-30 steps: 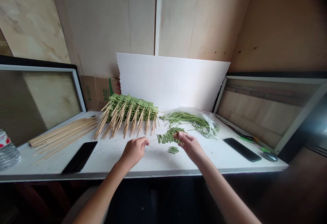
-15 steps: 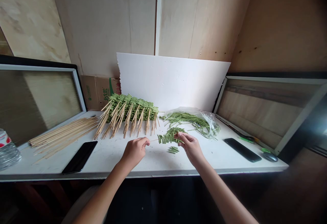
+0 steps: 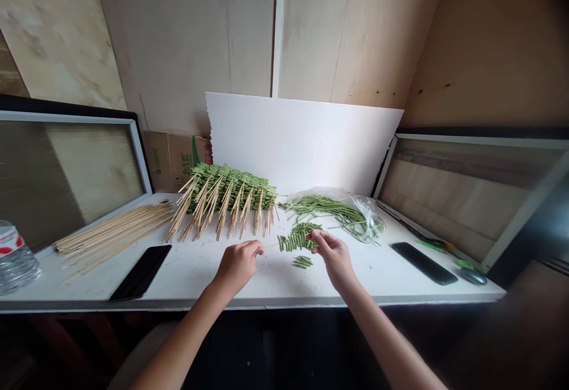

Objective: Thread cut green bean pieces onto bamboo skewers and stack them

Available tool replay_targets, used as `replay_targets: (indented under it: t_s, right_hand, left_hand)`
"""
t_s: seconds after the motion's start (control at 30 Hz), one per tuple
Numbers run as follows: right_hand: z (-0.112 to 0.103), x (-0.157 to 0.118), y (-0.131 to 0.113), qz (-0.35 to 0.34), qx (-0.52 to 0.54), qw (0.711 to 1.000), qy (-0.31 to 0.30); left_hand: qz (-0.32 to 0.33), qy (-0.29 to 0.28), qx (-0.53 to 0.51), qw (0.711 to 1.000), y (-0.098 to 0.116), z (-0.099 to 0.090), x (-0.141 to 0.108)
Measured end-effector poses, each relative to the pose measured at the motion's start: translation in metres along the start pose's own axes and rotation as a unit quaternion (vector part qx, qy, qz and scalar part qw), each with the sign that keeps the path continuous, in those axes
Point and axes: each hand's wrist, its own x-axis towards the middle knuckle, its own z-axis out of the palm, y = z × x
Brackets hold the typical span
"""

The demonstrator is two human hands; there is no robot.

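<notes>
My left hand (image 3: pixel 237 264) is closed in a pinch on the bare end of a thin bamboo skewer (image 3: pixel 272 245). Threaded side by side along the skewer is a row of cut green bean pieces (image 3: pixel 291 242). At its far end my right hand (image 3: pixel 332 255) pinches with thumb and fingertips, probably on a bean piece; the fingers partly hide it. Below the skewer, several loose bean pieces (image 3: pixel 303 261) lie on the white table (image 3: pixel 275 289). More cut pieces (image 3: pixel 306 227) are heaped just behind it, partly covered by the skewered row.
Stacked bean skewers (image 3: pixel 231 185) stand at the back, sticks pointing forward. Bare skewers (image 3: pixel 113 230), a black phone (image 3: pixel 141 272) and a water bottle (image 3: pixel 18 259) are left. Long beans (image 3: pixel 320 207) in a plastic bag, another phone (image 3: pixel 424 263) and a mouse (image 3: pixel 473 275) are right.
The view has shifted slightly. Both hands keep their pinches, and the skewer with its bean pieces stays between them at nearly the same place.
</notes>
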Motion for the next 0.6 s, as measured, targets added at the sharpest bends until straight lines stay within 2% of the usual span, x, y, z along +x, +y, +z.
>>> replay_targets:
  t_s: [0.27,0.6]
  right_hand:
    - [0.0062,-0.0058,0.0019,-0.011,-0.011,1.000,0.018]
    - [0.0074,-0.0078,0.0051,-0.008,-0.009,1.000,0.025]
  left_hand:
    - [0.013,0.019,0.023,0.999,-0.0003,0.0019,-0.0010]
    - [0.000,-0.003,0.026,1.000,0.0030,0.0051,-0.0016]
